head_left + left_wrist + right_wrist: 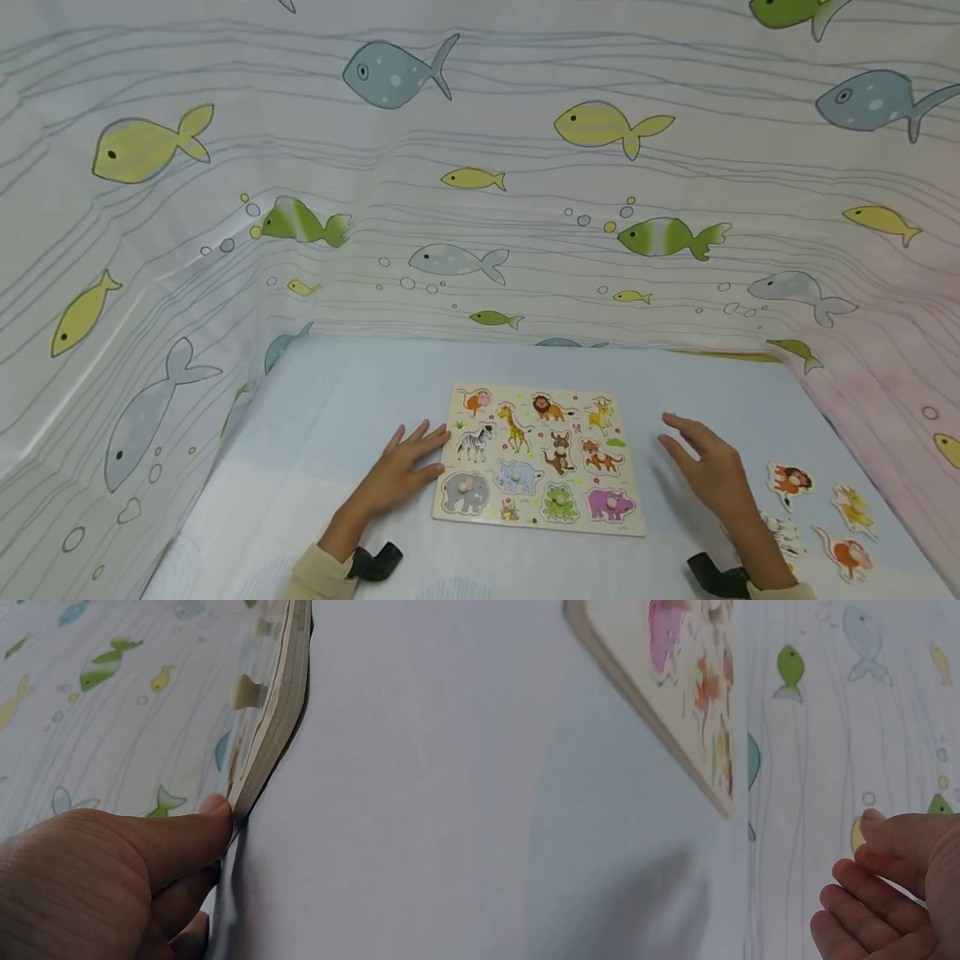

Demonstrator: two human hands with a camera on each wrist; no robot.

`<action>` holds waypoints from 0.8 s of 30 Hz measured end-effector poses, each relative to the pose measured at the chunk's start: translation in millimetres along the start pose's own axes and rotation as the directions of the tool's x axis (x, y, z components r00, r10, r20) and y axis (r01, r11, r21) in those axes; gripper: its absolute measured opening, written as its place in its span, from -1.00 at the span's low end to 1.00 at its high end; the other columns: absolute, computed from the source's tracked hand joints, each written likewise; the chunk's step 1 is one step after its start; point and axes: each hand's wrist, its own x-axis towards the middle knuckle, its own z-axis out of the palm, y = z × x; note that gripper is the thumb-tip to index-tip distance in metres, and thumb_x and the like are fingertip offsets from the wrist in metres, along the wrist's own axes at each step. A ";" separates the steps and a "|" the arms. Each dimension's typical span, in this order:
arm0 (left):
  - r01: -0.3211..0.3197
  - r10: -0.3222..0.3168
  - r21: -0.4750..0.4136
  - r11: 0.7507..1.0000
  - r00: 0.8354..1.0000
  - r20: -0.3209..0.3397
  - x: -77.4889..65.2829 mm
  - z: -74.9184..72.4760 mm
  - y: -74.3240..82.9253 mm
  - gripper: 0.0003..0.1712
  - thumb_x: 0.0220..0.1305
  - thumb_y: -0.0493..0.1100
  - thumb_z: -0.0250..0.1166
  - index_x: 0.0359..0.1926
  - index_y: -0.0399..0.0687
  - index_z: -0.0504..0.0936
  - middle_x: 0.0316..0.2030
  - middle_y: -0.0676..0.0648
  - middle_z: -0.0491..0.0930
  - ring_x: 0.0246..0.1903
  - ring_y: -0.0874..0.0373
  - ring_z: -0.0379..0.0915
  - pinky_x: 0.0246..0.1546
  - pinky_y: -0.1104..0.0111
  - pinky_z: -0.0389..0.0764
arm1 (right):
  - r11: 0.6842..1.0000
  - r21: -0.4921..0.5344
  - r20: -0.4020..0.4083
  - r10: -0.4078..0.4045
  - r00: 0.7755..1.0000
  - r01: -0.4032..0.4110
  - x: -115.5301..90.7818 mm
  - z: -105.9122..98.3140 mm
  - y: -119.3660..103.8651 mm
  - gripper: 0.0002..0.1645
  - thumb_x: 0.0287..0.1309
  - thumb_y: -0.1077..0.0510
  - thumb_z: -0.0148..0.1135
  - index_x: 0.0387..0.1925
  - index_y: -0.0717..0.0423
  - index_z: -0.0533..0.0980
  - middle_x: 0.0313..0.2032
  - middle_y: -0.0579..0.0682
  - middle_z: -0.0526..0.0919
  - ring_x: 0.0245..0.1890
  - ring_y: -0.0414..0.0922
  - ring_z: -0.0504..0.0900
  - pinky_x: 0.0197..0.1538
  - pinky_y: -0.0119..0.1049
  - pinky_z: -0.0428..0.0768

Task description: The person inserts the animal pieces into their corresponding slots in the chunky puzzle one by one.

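A wooden peg puzzle board with animal pictures lies flat on the table. The elephant, blue rhino, frog and purple hippo have knobs. Against the board's left edge rests my left hand, its thumb and fingertips touching the side. In the left wrist view, the thumb meets the board's edge near a corner. My right hand hovers beyond the board's right edge, fingers loosely bent and holding nothing. In the right wrist view, the board is apart from the fingers.
Loose puzzle pieces lie at the right: a lion, a yellow horned animal, a monkey and a zebra, partly hidden by my right forearm. Fish-patterned sheeting encloses the table's back and sides.
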 end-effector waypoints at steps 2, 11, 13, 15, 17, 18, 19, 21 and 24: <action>0.007 -0.007 -0.003 1.000 1.000 0.007 0.0 -0.3 0.6 -0.37 0.31 -0.12 0.35 0.38 -0.04 0.46 0.42 0.00 0.36 0.54 -0.09 0.00 0.59 -0.05 -0.33 | 0.998 -0.022 0.003 0.059 0.998 -0.059 -5.6 -9.8 8.7 -0.55 0.16 0.24 0.42 0.11 0.20 0.61 0.07 0.18 0.70 0.04 0.04 0.70 0.01 -1.00 0.22; 0.011 -0.010 -0.021 1.000 1.000 0.024 -0.3 0.0 -2.8 -0.36 0.32 -0.09 0.33 0.39 -0.05 0.44 0.43 -0.01 0.34 0.55 -0.10 -0.02 0.59 -0.05 -0.36 | 0.965 -0.016 0.072 0.263 0.962 -0.263 -23.0 -43.7 36.5 -0.47 0.30 0.01 0.32 0.23 0.13 0.54 0.19 0.30 0.59 -0.03 -0.72 0.49 -0.24 -0.93 0.38; 0.005 -0.004 -0.026 1.000 1.000 0.023 -1.7 0.3 -3.1 -0.37 0.32 -0.08 0.32 0.38 -0.07 0.44 0.43 -0.02 0.34 0.54 -0.13 -0.02 0.58 -0.08 -0.35 | 0.957 -0.013 0.082 0.291 0.953 -0.291 -26.0 -48.3 41.7 -0.46 0.32 -0.02 0.30 0.24 0.15 0.53 0.20 0.33 0.57 -0.10 -0.89 0.23 -0.26 -0.93 0.38; 0.002 -0.001 -0.028 1.000 1.000 0.025 -2.1 0.4 -3.2 -0.37 0.33 -0.07 0.32 0.39 -0.06 0.44 0.44 -0.01 0.33 0.55 -0.12 -0.02 0.59 -0.07 -0.35 | 0.949 -0.033 0.085 0.316 0.945 -0.315 -27.6 -52.8 45.2 -0.44 0.34 -0.04 0.28 0.23 0.18 0.53 0.20 0.36 0.56 -0.04 -0.76 0.43 -0.30 -0.91 0.40; -0.006 0.006 -0.028 1.000 1.000 0.022 -2.3 0.0 -3.1 -0.36 0.33 -0.06 0.31 0.39 -0.06 0.44 0.44 -0.02 0.33 0.55 -0.12 -0.02 0.58 -0.08 -0.35 | 0.937 -0.071 0.084 0.347 0.934 -0.342 -28.6 -57.1 47.8 -0.43 0.34 -0.08 0.26 0.23 0.16 0.53 0.20 0.36 0.56 0.01 -0.52 0.61 -0.32 -0.91 0.38; -0.016 0.017 -0.027 0.999 1.000 0.016 -2.4 0.0 -3.2 -0.37 0.33 -0.06 0.32 0.39 -0.07 0.44 0.43 -0.03 0.34 0.54 -0.15 -0.01 0.57 -0.11 -0.35 | 0.931 -0.082 0.082 0.362 0.929 -0.356 -28.9 -58.9 48.9 -0.42 0.34 -0.10 0.26 0.23 0.17 0.53 0.20 0.37 0.55 0.04 -0.35 0.67 -0.34 -0.91 0.37; -0.019 0.019 -0.028 0.999 1.000 0.016 -2.3 -0.2 -3.2 -0.36 0.33 -0.06 0.31 0.39 -0.07 0.44 0.43 -0.04 0.34 0.54 -0.15 -0.01 0.57 -0.10 -0.35 | 0.923 -0.092 0.079 0.381 0.921 -0.374 -29.2 -60.7 49.8 -0.41 0.34 -0.12 0.25 0.23 0.16 0.53 0.20 0.37 0.55 0.03 -0.32 0.69 -0.35 -0.91 0.36; -0.019 0.020 -0.024 1.000 1.000 0.015 -1.7 -0.5 -3.0 -0.36 0.33 -0.05 0.31 0.39 -0.07 0.43 0.44 -0.03 0.33 0.54 -0.14 -0.02 0.58 -0.09 -0.35 | 0.909 -0.097 0.070 0.412 0.909 -0.405 -30.2 -63.6 52.4 -0.40 0.33 -0.14 0.26 0.23 0.15 0.54 0.21 0.35 0.55 -0.05 -0.55 0.63 -0.35 -0.91 0.35; -0.028 0.028 -0.017 0.999 1.000 0.013 -0.1 -0.5 -3.6 -0.37 0.33 -0.05 0.31 0.39 -0.07 0.44 0.43 -0.04 0.34 0.54 -0.15 -0.01 0.57 -0.10 -0.34 | 0.892 -0.078 0.066 0.450 0.891 -0.445 -32.4 -68.5 57.6 -0.37 0.33 -0.18 0.25 0.24 0.15 0.53 0.21 0.35 0.55 -0.22 -0.86 0.37 -0.38 -0.87 0.36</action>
